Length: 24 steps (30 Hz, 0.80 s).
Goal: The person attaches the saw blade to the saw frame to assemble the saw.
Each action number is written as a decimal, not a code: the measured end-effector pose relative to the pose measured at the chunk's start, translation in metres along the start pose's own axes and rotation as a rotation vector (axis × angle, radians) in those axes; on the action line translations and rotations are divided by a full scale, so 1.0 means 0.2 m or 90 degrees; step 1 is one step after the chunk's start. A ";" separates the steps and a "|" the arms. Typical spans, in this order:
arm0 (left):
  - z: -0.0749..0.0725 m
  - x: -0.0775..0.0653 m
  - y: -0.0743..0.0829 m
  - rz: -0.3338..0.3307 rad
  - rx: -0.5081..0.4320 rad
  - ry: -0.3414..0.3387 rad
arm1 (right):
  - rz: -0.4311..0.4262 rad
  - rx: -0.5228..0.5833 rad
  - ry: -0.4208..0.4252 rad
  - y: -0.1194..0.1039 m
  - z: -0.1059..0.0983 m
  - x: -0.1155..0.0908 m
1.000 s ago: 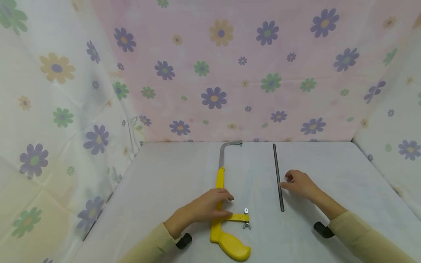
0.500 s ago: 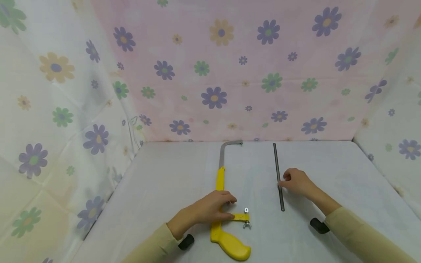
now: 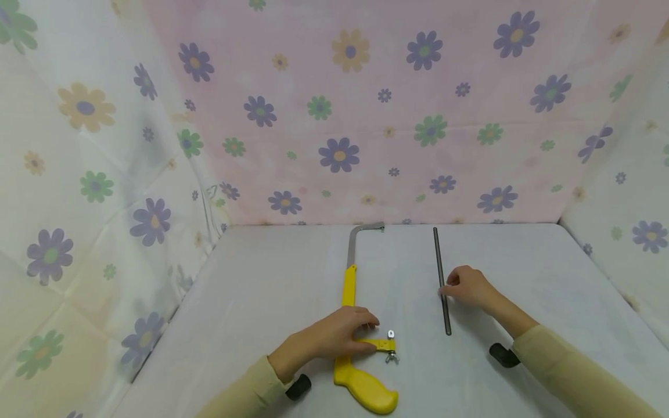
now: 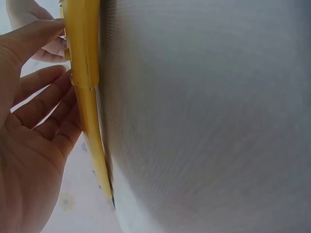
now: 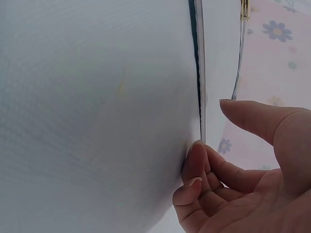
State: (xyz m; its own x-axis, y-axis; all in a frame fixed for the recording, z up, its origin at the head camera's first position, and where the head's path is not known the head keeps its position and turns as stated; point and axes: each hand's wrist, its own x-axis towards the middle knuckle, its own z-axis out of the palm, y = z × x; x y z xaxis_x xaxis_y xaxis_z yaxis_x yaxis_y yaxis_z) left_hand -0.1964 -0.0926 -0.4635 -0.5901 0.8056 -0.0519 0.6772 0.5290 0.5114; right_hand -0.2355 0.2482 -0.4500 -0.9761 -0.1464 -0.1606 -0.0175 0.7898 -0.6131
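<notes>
Left hand [image 3: 341, 332] slack over hacksaw [image 3: 349, 287], right hand [image 3: 473, 288] half-curled at rod [image 3: 439, 261] right of hacksaw; neither gripping (nudge could roll rod).

The hacksaw [image 3: 348, 285] at six o'clock is yellow and grey; the rod [image 3: 438, 255], four o'clock, dark grey; the cloth [image 3: 366, 119], twelve o'clock, flowered pink.

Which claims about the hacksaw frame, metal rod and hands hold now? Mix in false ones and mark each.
1. Left hand is over the hacksaw frame. True.
2. Metal rod lies across the hacksaw frame. False: it lies apart, to its right.
3. Wing nut is near the handle end. True.
4. A blade spans the hacksaw frame. False: none is fitted.
5. Right hand is nearest the metal rod. True.
</notes>
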 end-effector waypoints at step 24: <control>0.03 0.01 0.02 -0.005 -0.061 -0.018 | 0.020 -0.019 0.013 -0.01 0.02 0.05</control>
State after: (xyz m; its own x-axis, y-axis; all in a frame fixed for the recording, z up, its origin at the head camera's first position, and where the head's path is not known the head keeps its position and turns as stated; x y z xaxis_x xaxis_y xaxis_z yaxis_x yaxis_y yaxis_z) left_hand -0.1928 -0.0882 -0.4665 -0.5824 0.8090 -0.0795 0.6267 0.5091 0.5900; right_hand -0.2451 0.2424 -0.4535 -0.9804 -0.1098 -0.1633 0.0065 0.8114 -0.5844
